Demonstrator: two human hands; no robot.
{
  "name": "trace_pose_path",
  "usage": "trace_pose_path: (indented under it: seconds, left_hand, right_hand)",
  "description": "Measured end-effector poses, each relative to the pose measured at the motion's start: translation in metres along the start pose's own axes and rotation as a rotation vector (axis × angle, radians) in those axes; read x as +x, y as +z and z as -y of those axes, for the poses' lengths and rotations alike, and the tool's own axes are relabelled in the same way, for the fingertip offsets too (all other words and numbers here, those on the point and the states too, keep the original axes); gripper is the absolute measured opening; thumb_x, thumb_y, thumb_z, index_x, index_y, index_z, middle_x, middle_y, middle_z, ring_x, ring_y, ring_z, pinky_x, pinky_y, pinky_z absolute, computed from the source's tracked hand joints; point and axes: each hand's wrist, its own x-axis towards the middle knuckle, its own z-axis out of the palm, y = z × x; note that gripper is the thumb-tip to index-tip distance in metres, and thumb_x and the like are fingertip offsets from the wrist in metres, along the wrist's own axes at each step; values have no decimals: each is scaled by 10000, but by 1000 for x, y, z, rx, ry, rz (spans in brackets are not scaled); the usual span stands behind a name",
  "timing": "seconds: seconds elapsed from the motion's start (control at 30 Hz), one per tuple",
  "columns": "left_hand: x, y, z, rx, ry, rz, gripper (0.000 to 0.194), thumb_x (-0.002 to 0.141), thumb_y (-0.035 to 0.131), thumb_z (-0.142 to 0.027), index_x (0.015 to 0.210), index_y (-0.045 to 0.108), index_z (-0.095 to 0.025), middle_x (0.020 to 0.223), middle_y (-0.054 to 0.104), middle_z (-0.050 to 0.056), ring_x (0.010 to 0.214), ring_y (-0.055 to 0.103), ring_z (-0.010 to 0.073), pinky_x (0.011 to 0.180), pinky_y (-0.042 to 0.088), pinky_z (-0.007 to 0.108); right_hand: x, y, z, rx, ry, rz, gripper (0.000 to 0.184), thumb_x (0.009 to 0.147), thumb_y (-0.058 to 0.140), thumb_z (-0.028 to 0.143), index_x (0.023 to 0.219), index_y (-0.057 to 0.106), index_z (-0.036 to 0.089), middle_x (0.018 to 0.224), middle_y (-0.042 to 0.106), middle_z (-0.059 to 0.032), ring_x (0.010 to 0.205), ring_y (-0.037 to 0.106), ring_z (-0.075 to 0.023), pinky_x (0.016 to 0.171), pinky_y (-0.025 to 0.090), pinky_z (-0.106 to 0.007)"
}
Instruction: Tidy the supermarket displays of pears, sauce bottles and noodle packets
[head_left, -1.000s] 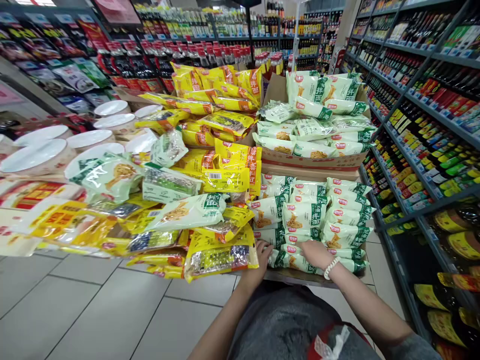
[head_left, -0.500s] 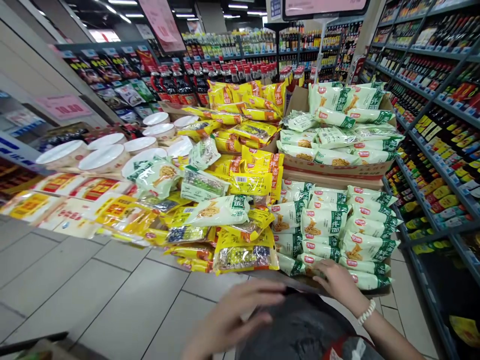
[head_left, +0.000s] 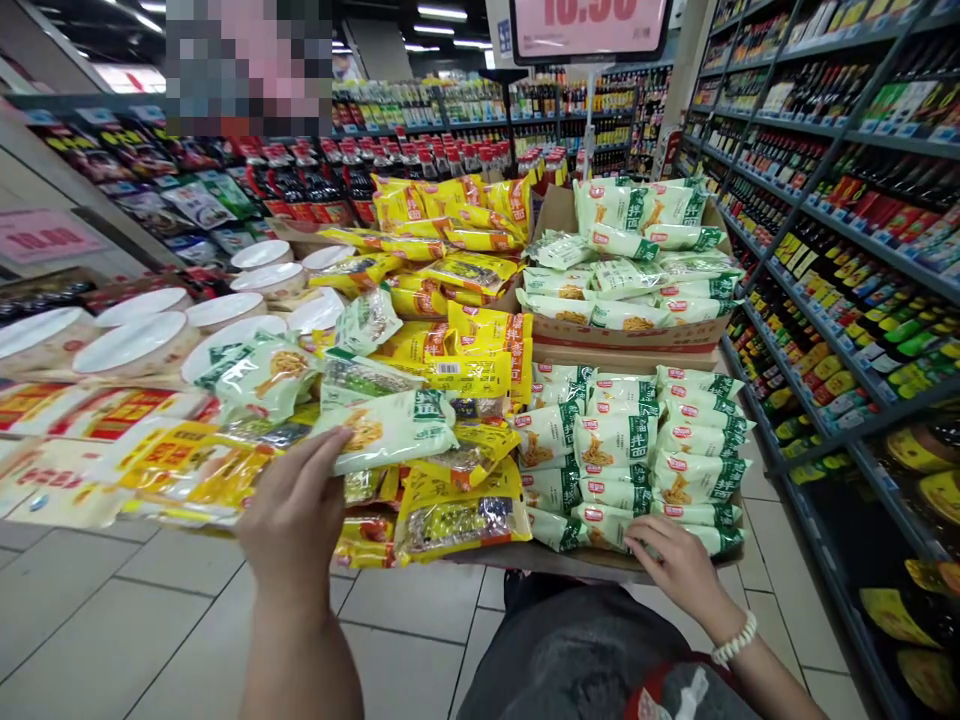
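My left hand (head_left: 296, 510) is closed on the left end of a pale green noodle packet (head_left: 397, 430), which lies tilted over the yellow packets. Part of its grip is hidden behind the back of the hand. My right hand (head_left: 671, 555), with a white beaded band on the wrist, rests at the front of the box of green noodle packets (head_left: 615, 450). Its fingers are loosely bent and touch a front packet (head_left: 606, 525), holding nothing. Several yellow noodle packets (head_left: 465, 510) lie between the hands. Other green packets (head_left: 262, 375) are strewn over the yellow ones to the left.
White-lidded tubs (head_left: 135, 342) stand at the left behind flat red-and-yellow packs (head_left: 124, 415). A second carton of green packets (head_left: 630, 330) sits behind. Dark bottles with red caps (head_left: 330, 180) stand farther back. Tall shelves (head_left: 847, 230) line the right side. A price sign (head_left: 589, 25) hangs above.
My left hand has moved left and forward from above the floor and taken hold of the green noodle packet. My right hand stays at the front of the box. The view has turned slightly right.
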Motion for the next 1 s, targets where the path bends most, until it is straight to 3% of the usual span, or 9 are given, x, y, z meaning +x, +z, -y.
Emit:
trace_pose_path:
  seconds: [0.2,0.27,0.37,0.47,0.53,0.63,0.73,0.9,1.0]
  left_hand:
    - [12,-20,-69,-255,7,-533,503,724,783,-120,1216,715,-199,1130,774,61,969,737,228,916,598,380]
    - [5,-23,-111,-539,-68,-364,489,826,707,-139,1305,660,-228,1174,757,60,972,735,210,852,614,347]
    - [-14,-18,-172,-831,28,278,447,919,574,-100,1340,613,-243,1159,754,69,1008,729,183,842,613,286]
    - [-37,2,-213,-914,135,555,431,940,504,-86,1330,611,-236,1140,755,71,1009,729,182,843,600,267]
    - [-50,19,-227,-996,45,690,359,950,536,-152,1275,645,-260,1122,755,60,1016,727,204,828,600,287]
    - [-61,41,-239,-1147,-374,757,372,876,715,-296,1243,654,-272,1110,737,71,911,727,210,745,593,286]
    - [-65,56,-250,-1247,-778,657,665,841,760,-359,1438,481,-265,1181,685,102,895,703,196,700,567,276]
    - [-71,75,-263,-1242,-798,715,502,844,742,-413,1283,606,-211,1163,700,118,1077,655,252,929,525,382]
    - [-72,77,-265,-1326,-1006,692,589,813,739,-560,1277,612,-219,1296,656,130,1211,607,279,1002,505,405]
  right_hand:
    - [-11,-35,-25,-86,118,-342,144,984,591,259,1071,704,239,1048,754,-72,989,710,-238,880,582,-385]
    - [-15,-45,-27,-101,157,-416,186,979,607,288,1136,696,247,1086,753,-80,1032,705,-249,917,575,-398]
    - [-20,-55,-22,29,101,-340,464,979,572,499,1364,594,240,1281,698,-120,1186,658,-285,1009,549,-435]
    - [-25,-54,-13,226,25,-124,735,911,562,682,1483,487,227,1406,625,-144,1284,605,-310,1059,528,-445]
    - [-27,-48,-10,281,109,-35,619,904,639,606,1403,575,246,1339,675,-126,1235,642,-296,1028,550,-417]
    - [-21,-32,-13,413,363,-64,424,889,690,534,1179,707,225,1149,757,-112,1052,723,-283,869,618,-379]
    - [-5,-19,-20,618,564,-253,524,855,682,616,1163,700,192,1126,763,-123,1030,725,-288,845,625,-400]
    - [18,-23,-26,714,572,-319,539,869,680,588,1250,661,208,1243,723,-119,1171,667,-285,995,558,-439]
    - [14,-33,-25,553,443,-337,399,914,650,521,1170,702,220,1178,749,-106,1113,690,-283,958,567,-453]
